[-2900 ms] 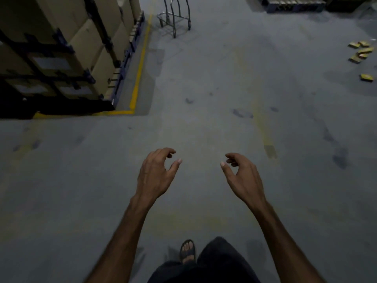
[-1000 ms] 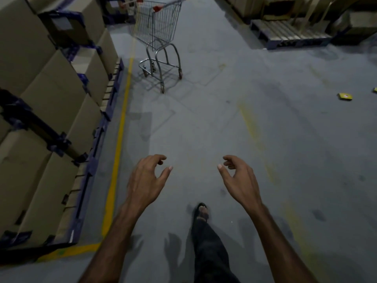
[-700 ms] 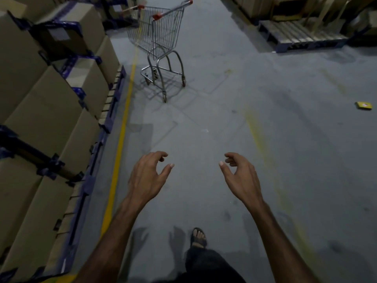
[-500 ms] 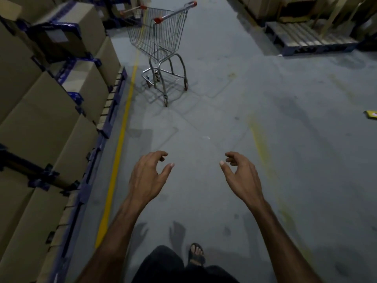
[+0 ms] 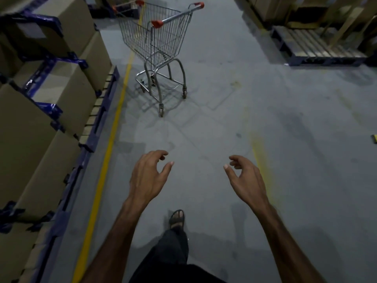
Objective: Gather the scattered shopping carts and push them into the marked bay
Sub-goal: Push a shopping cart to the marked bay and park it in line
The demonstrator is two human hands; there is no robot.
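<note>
A wire shopping cart [image 5: 159,43] with red handle ends stands empty on the grey floor ahead, near the yellow floor line [image 5: 106,158]. Its handle faces me, turned toward the right. My left hand [image 5: 148,177] and my right hand [image 5: 245,180] are held out in front of me, well short of the cart. Both have loosely curled fingers and hold nothing. A second cart's red-tipped handle [image 5: 127,4] peeks out behind the first one.
Stacked cardboard boxes [image 5: 47,103] on blue pallets line the left side behind the yellow line. A wooden pallet [image 5: 318,45] lies at the far right. A small yellow object [image 5: 374,138] sits at the right edge. My sandalled foot [image 5: 177,218] steps forward.
I have walked forward along the aisle. The cart has come closer and larger in view. My hands have kept the same empty, half-curled pose.
</note>
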